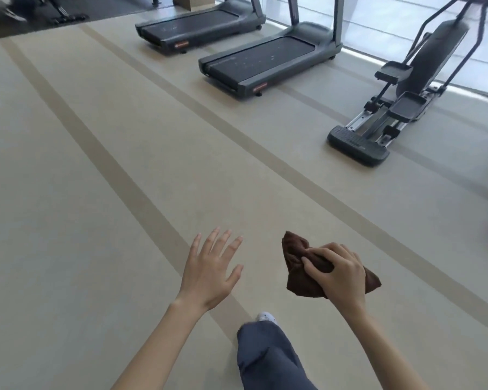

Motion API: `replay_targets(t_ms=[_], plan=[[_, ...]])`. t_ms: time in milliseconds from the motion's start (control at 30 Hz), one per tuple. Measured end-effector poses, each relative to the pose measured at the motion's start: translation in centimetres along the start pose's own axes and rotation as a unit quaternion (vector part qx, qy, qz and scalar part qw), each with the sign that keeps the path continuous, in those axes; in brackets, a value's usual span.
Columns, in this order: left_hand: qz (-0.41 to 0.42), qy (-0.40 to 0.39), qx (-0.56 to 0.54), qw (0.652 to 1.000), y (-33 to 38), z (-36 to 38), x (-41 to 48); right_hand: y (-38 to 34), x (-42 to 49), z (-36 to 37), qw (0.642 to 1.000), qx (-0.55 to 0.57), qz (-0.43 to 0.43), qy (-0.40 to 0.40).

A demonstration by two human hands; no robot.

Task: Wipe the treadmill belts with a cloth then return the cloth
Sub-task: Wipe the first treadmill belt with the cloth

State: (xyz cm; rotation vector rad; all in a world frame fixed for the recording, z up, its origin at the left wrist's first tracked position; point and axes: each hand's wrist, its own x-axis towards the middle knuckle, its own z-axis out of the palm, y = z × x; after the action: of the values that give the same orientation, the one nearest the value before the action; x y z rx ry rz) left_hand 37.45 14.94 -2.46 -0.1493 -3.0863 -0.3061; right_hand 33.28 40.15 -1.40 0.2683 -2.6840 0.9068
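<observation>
Blue-grey trouser leg (268, 358) and a white shoe (266, 317) step out just below and behind the right grip (337, 273), which is clamped on a bunched brown cloth (296, 256). Its fingers curl over the top of the wad, and loose corners stick out on both sides. Just to the left of it, the left grip (209, 270) hangs over the floor (96, 192) with fingers spread apart, holding nothing.

What the coming move turns on is where the belts lie from that cloth: both are well ahead of the right grip and somewhat to its left, with bare floor between. The near treadmill (265, 63) has its low rear end towards the grip, and its dark belt (261, 59) runs lengthwise away and to the right, up to the uprights. The far treadmill (197, 23) sits beyond it, further left, on the same slant. An elliptical trainer (400, 94) stands ahead and to the right of the grip.

I'd judge no wiping has begun. The cloth-holding grip should reach the near belt's rear end first and stroke along that long axis.
</observation>
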Motion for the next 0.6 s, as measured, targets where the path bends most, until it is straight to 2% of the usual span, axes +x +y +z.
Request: replay_targets(t_ms=[300, 600], plan=[[-0.017, 0.032, -0.001, 0.999, -0.3, -1.8, 18.9, 3.6, 20.5, 1.8, 0.999, 0.019, -0.037, 0.023], [-0.01, 0.0, 0.004, 1.0, -4.5, -0.2, 31.4, 5.2, 31.3, 7.5, 0.999, 0.018, -0.026, 0.016]])
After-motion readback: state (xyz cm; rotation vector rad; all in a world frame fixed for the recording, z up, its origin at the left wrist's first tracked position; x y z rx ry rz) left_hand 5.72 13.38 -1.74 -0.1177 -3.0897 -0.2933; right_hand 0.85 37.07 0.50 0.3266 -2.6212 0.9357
